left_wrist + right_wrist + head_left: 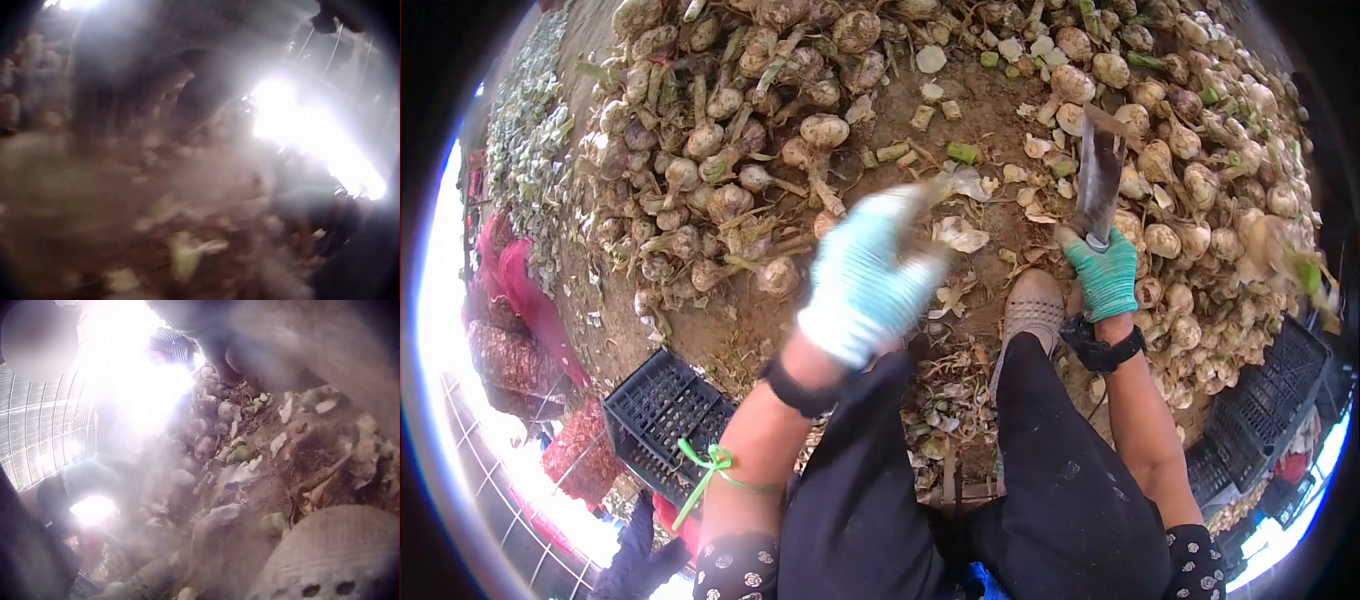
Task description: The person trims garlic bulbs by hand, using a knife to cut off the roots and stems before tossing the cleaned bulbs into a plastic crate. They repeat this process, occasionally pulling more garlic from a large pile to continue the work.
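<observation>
Garlic (824,130) lies past our left hand (868,275), beyond and left of the shoe (1034,302), stalk running back towards us, so that hand's nearer. It's blurry, thumb wide of the fingers, seemingly empty. Our right hand (1106,277) grips the knife (1100,175) right of the shoe, blade pointing away.

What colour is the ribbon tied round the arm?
The ribbon is bright green, best seen in the head view.

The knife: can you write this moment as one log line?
right hand: grips knife, blade pointing away from legs | left hand: fingers outstretched, blurred | garlic bulbs: heaped on both sides
</observation>
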The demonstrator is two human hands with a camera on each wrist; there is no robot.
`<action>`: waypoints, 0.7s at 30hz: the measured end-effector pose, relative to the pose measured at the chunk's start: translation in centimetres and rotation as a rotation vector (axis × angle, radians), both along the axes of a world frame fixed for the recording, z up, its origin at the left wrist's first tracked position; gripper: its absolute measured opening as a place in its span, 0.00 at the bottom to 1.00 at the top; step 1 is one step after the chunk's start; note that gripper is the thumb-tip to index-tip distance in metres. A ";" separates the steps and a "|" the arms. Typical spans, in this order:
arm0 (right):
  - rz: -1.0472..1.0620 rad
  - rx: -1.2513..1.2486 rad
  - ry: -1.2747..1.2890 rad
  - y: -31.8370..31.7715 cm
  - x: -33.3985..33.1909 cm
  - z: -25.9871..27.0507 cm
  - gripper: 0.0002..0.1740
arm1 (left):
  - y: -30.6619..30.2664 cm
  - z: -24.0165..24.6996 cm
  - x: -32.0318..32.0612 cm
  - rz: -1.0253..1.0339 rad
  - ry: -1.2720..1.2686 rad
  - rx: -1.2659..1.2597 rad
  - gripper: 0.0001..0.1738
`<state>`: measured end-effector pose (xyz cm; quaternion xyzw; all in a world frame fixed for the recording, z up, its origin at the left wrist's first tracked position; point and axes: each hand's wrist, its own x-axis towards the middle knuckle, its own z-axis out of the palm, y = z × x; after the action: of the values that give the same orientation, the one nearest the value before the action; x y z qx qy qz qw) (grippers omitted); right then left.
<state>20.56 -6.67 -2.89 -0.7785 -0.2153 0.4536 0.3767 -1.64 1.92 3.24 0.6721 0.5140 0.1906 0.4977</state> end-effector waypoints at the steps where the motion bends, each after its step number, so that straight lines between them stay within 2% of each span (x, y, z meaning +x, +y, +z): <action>1: -0.020 0.001 0.004 -0.1 0.1 -0.1 0.12 | 0.6 -1.9 -1.6 0.053 0.254 0.090 0.23; 2: -0.037 -0.002 0.010 -0.5 0.1 -0.2 0.12 | 1.2 -3.6 -4.0 -0.002 0.533 0.307 0.24; 3: -0.025 -0.012 0.017 -0.7 0.1 -0.5 0.13 | 1.5 -4.6 -5.6 -0.032 0.801 0.284 0.28; 4: -0.027 -0.013 0.016 -0.7 -0.2 -0.6 0.13 | 1.8 -6.6 -7.3 -0.108 0.959 0.231 0.34; 5: -0.008 -0.045 0.054 -0.6 -0.7 -0.6 0.13 | 1.7 -8.5 -8.3 -0.103 0.929 0.148 0.36; 7: 0.037 -0.069 0.100 -0.2 -1.7 -0.6 0.13 | 2.8 -8.9 -8.4 -0.070 0.877 -0.053 0.40; 8: 0.036 -0.070 0.098 -0.1 -2.3 -0.5 0.13 | 3.1 -9.0 -8.6 -0.071 0.875 -0.053 0.40; 10: 0.138 0.053 0.064 0.3 -3.6 -0.1 0.13 | 3.6 -8.5 -8.4 -0.026 0.708 -0.248 0.40; 12: 0.188 0.018 -0.005 0.7 -4.5 0.7 0.13 | 2.6 -8.7 -8.1 -0.087 0.762 0.019 0.37; 14: 0.367 0.064 -0.136 1.0 -5.5 2.0 0.13 | 1.8 -8.0 -7.3 -0.039 0.588 0.102 0.34; 16: 0.427 0.162 -0.229 1.2 -6.5 3.8 0.11 | 0.8 -5.4 -5.7 0.191 0.011 -0.180 0.31; 17: 0.467 0.351 -0.294 0.8 -6.6 2.7 0.11 | 0.4 -4.0 -4.5 0.316 -0.279 -0.310 0.30; 18: 0.506 0.542 -0.359 0.4 -6.7 1.7 0.11 | 0.4 -2.5 -4.4 0.195 -0.189 -0.230 0.28; 19: 0.628 0.527 -0.365 0.5 -6.9 2.4 0.12 | 0.5 -4.2 -6.0 -0.157 0.002 0.255 0.28; 20: 0.627 0.525 -0.369 0.9 -7.1 3.3 0.12 | 0.5 -6.0 -7.6 -0.507 0.199 0.737 0.27; 21: 0.793 0.459 -0.557 1.2 -7.3 4.2 0.11 | 1.1 -2.7 -5.0 -0.536 0.269 0.624 0.29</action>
<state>13.21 -5.45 1.36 -0.6257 -0.6784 0.2787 0.2658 -6.63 3.01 0.54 0.9191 0.2991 0.1116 0.2311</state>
